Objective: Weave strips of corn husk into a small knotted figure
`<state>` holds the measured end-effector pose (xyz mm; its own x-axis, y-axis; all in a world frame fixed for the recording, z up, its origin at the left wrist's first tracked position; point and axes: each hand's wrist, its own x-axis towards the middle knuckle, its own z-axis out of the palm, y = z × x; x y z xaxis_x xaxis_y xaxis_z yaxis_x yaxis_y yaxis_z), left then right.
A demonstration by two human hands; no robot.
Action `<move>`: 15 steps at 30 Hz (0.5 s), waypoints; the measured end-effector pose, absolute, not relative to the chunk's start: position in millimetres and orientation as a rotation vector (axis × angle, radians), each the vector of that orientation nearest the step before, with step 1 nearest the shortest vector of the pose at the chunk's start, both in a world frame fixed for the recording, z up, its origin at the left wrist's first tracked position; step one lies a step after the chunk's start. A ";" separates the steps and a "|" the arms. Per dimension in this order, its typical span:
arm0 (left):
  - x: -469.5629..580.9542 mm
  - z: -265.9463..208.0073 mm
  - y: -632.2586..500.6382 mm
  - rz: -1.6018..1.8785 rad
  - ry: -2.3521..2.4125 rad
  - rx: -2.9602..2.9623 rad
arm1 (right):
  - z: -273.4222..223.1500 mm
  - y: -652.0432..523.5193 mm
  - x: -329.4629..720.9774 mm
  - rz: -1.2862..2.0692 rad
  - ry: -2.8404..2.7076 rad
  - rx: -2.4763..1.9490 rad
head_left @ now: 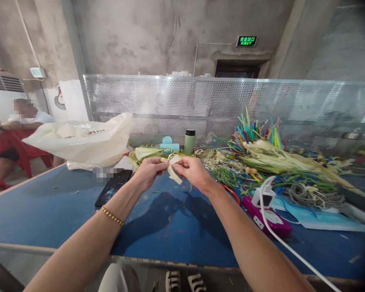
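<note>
Between my two hands, above the blue table [88,231], is a pale cream strip of corn husk [175,177], looped at the top with an end hanging down. My left hand [152,169] pinches the loop from the left, thumb and fingers pressed together. From the other side my right hand [192,169] grips the same strip with closed fingertips. Just behind the hands lies a bundle of light green husks [146,153]. A dark tablet or phone [113,188] rests beside my left forearm, partly covered by it.
A white plastic bag [85,140] stands at the left. Behind sit a green bottle [189,142] and a perforated metal screen [158,97]. On the right are piled husks [270,156], coloured pipe cleaners, cords and a purple power strip [270,221] with a white cable. A person sits far left.
</note>
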<state>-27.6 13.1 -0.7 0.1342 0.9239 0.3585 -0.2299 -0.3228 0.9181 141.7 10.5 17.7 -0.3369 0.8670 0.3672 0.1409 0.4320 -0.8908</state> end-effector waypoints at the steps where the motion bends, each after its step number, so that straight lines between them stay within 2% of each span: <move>1: -27.4 -0.7 13.4 1.416 0.723 1.369 | 18.1 10.9 143.4 1.097 -1.746 -0.877; 5: -25.2 -0.4 12.1 1.438 0.683 1.319 | 18.0 15.0 149.6 1.478 -1.585 -0.926; 10: -24.2 0.6 9.7 1.400 0.660 1.291 | 16.5 15.1 147.8 1.650 -1.472 -0.988; 13: -24.7 1.5 9.5 1.376 0.628 1.252 | 16.1 11.8 144.7 1.586 -1.544 -0.946; 15: -25.3 2.5 9.4 1.331 0.614 1.194 | 15.4 11.4 143.7 1.325 -1.664 -0.975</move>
<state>-25.3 9.4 2.5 0.2100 0.9380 0.2759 -0.3986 -0.1755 0.9002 143.7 11.4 15.4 -0.4009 0.9094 0.1111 0.0953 0.1620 -0.9822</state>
